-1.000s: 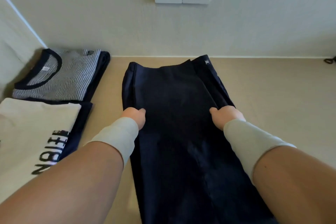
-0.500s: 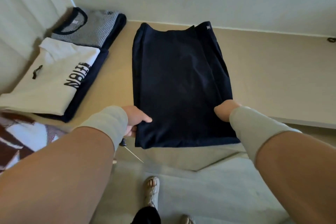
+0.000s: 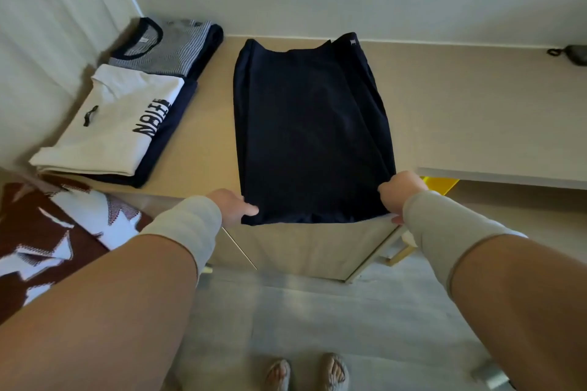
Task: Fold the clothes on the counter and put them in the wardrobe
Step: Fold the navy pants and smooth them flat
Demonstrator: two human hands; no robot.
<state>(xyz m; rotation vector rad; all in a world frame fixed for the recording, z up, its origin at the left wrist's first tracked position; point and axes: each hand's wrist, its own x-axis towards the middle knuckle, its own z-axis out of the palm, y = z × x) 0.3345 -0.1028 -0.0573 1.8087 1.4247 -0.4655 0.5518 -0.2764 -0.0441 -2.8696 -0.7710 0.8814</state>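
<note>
Both hands pinch the navy garment's near corners

Left hand (image 3: 231,207) and right hand (image 3: 401,191) grip the folded navy garment (image 3: 313,133) on the counter (image 3: 460,111); folded shirts (image 3: 127,111) at 10 o'clock.

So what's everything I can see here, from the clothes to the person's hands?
Dark navy folded garment: one, navy, middle of counter, near end over the edge.
White folded T-shirt with black lettering: one, on a navy piece, left.
Grey striped folded top: one, back left.
Brown and white patterned cloth: one, lower left.
Beige counter: one.
Small dark object: one, far right; unclear.
Left hand: grips the garment's near left corner.
Right hand: grips its near right corner.
</note>
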